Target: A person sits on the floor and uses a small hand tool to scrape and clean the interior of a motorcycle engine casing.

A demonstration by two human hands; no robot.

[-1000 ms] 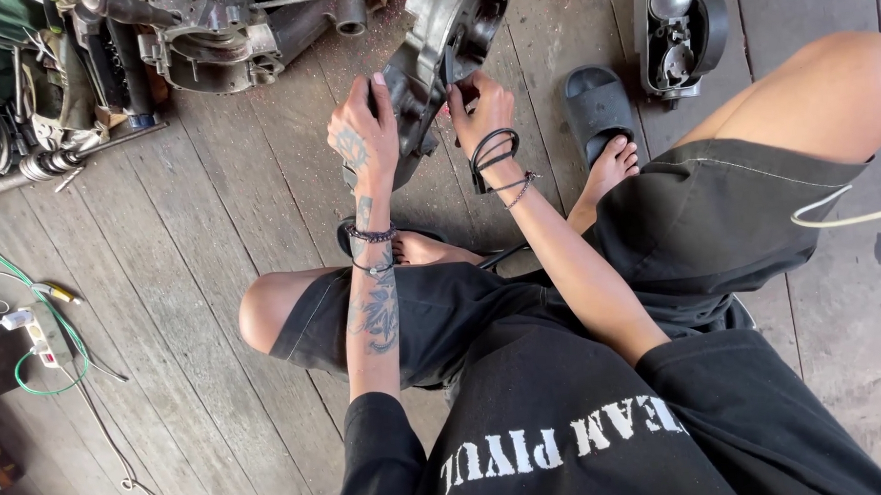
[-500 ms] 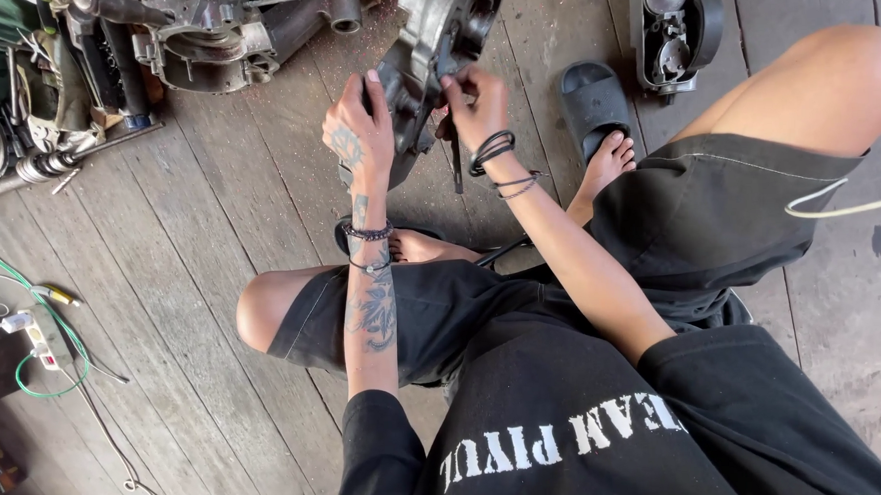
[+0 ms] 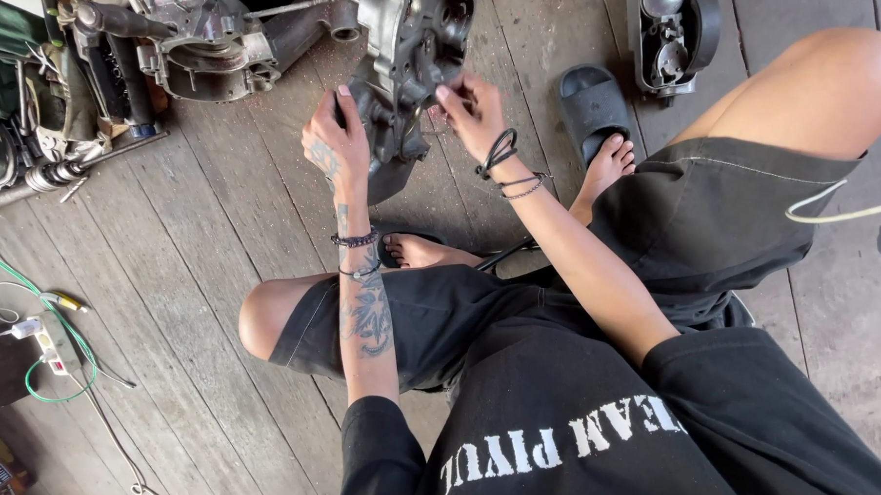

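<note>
Engine case [image 3: 405,73] stands on the plank floor near its far edge; left hand [image 3: 334,144] grips its left side; right hand [image 3: 470,110] pinches at its right face; case looks stripped, work unfinished.

Weathered grey plank floor [image 3: 167,247], boards running near to far, gaps dark between them. Reddish dust scattered at the far middle. Heap of greasy metal machine parts [image 3: 112,64] at the far left, green cloth [image 3: 4,48] just beside. Green and white cables [image 3: 33,320] looped at the left edge. Black slide sandal [image 3: 592,106] and a dark lamp housing [image 3: 672,30] far right. Soft, even daylight, faint shadows.
</note>
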